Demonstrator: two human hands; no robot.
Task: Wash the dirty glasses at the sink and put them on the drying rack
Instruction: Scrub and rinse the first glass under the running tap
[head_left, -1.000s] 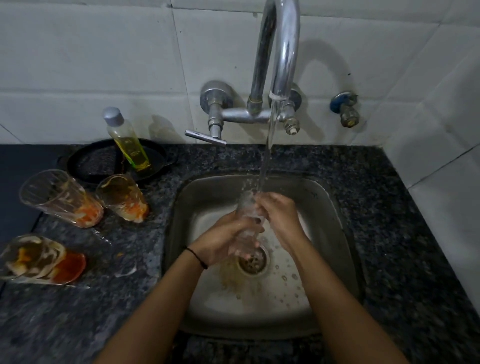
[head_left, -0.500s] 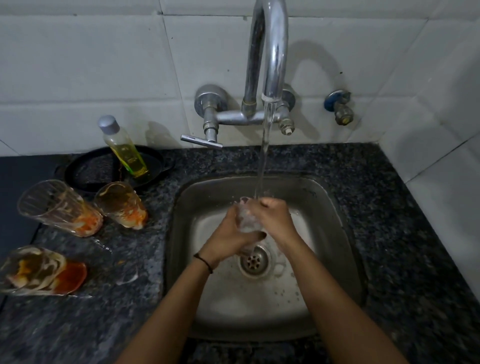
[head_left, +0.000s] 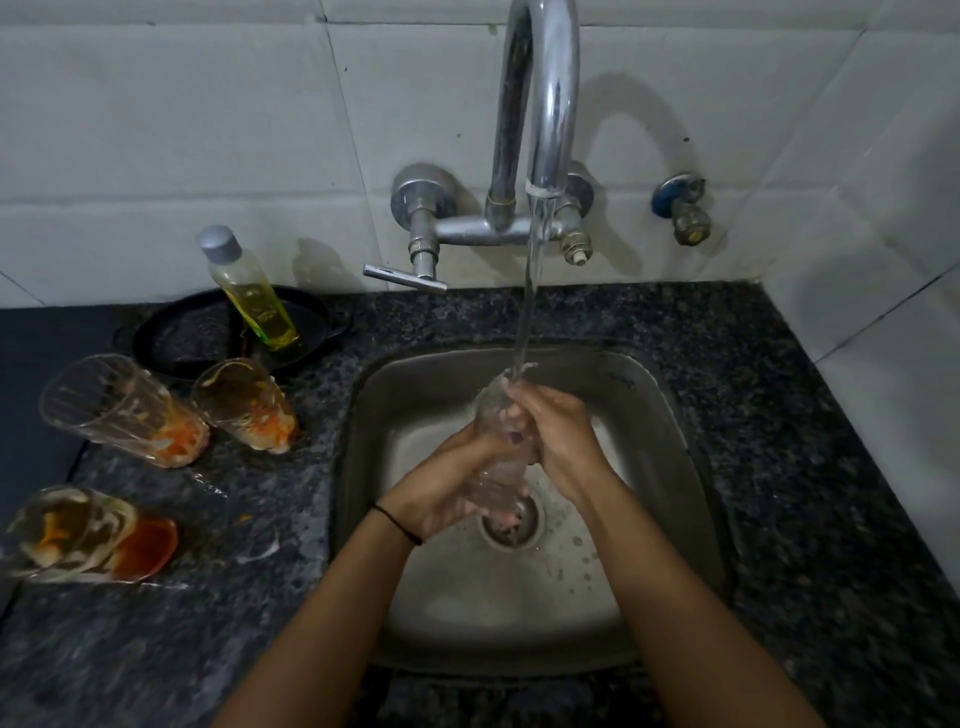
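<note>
Presently, both hands are working over the middle of the sink (head_left: 374, 467), above the drain (head_left: 511, 522). Item one, a clear glass (head_left: 496, 452), is being held tilted with its mouth up and toward the back wall, directly under the water stream (head_left: 527, 312) that is falling from the faucet (head_left: 545, 104). The left hand (head_left: 441, 486) is wrapping its fingers around the lower body of the glass; the right hand (head_left: 558, 436) is clasping the upper part from the other side, fingers curled against the rim area. A black band (head_left: 397, 525) is sitting on the left wrist. Items two to four, three dirty glasses, are lying on their sides on the dark granite counter (head_left: 779, 415) left of the sink: a ribbed glass (head_left: 122, 410) with orange residue near the counter's left edge, a smaller glass (head_left: 247, 405) just beside it and closer to the sink, and a third glass (head_left: 88, 532) with red and orange residue toward the counter's front-left corner. Item five, a bottle of yellow liquid (head_left: 249, 291) with a grey cap, is leaning in a black pan (head_left: 182, 338) at the counter's back edge, against the white tiled wall (head_left: 156, 130). A small blue-handled valve (head_left: 680, 208) is sitting on the wall, right of the faucet.
</note>
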